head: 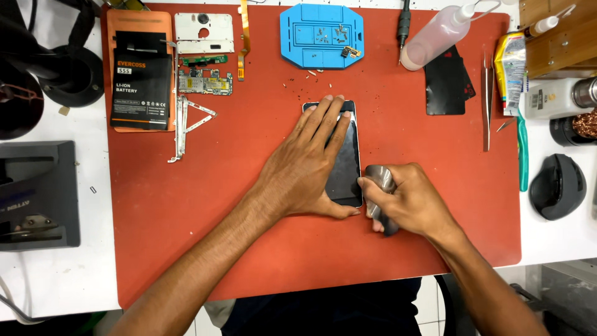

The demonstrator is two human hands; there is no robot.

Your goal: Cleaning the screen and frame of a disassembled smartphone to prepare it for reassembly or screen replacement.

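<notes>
Head view showed a dark phone (pixel 348 168) lying flat near the middle of the red work mat (pixel 249 205), screen side up as far as could be told. The left hand (pixel 308 168) lay spread and flat over its left half, fingers released and pressing it to the mat rather than gripping. The right hand (pixel 413 202) was clenched around a small grey tool (pixel 379 183), blurred and hard to identify, its tip touching the phone's right edge low down. The phone looked thin, stiff and light, with a glossy, probably slippery and fragile face; it seemed best held by its long edges or pinned flat under a palm. Farther out, at the mat's top edge, sat a blue parts tray (pixel 320 34) with small screws, and a clear squeeze bottle (pixel 435 34) lay tilted to its right. Dark plastic cards (pixel 448 81) and metal tweezers (pixel 487 99) lay near the mat's right side. At the left, a black battery (pixel 142 81), a circuit board (pixel 205 81) and a white rear cover (pixel 204 32) were laid out.
</notes>
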